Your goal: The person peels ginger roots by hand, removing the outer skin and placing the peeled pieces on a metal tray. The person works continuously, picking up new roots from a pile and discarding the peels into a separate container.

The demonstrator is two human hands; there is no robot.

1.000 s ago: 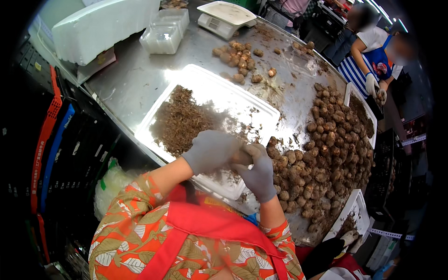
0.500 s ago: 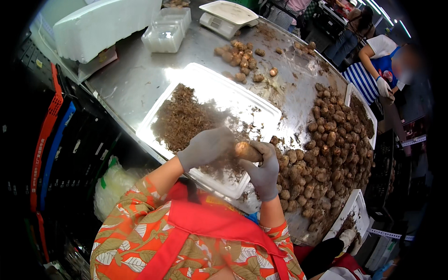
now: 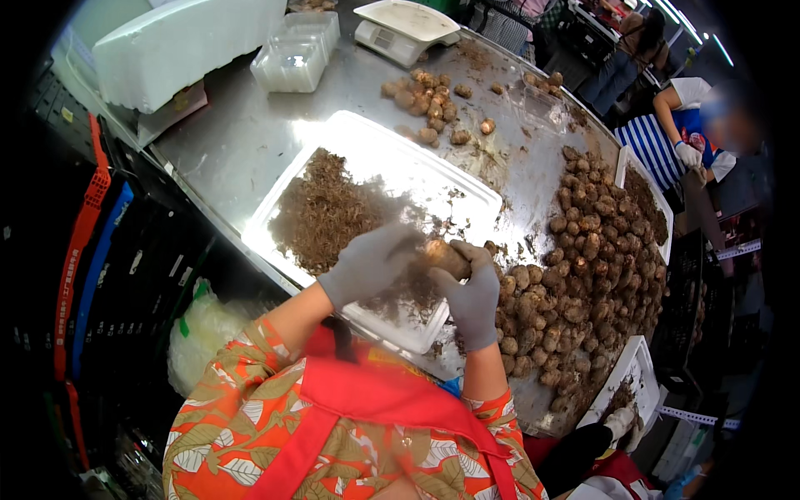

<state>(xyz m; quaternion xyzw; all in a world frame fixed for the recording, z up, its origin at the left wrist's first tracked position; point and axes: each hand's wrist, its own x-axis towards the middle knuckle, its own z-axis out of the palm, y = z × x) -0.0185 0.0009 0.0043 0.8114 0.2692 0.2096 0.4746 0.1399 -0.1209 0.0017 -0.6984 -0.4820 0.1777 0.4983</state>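
Note:
My right hand (image 3: 471,292), in a grey glove, is closed around a brown taro corm (image 3: 447,258) with a paler end facing left. Close against that end is my gloved left hand (image 3: 367,265); its fingertips are blurred, so I cannot make out whether they grip anything. Both hands are above a white tray (image 3: 392,142). A heap of brown fibrous scraps (image 3: 325,208) lies in the tray, with loose bits scattered to its right. A large pile of unpeeled-looking taro corms (image 3: 583,267) covers the table to the right of my hands.
Beyond the tray lies a smaller group of corms (image 3: 429,100). A white scale (image 3: 404,32), clear plastic boxes (image 3: 296,54) and a white foam box (image 3: 183,54) stand along the far side. Dark crates (image 3: 125,258) are at left. A co-worker (image 3: 687,125) stands at far right.
The corm has turned slightly in my right hand and shifted a little right. My left hand has moved slightly, its fingers still near the corm's pale end.

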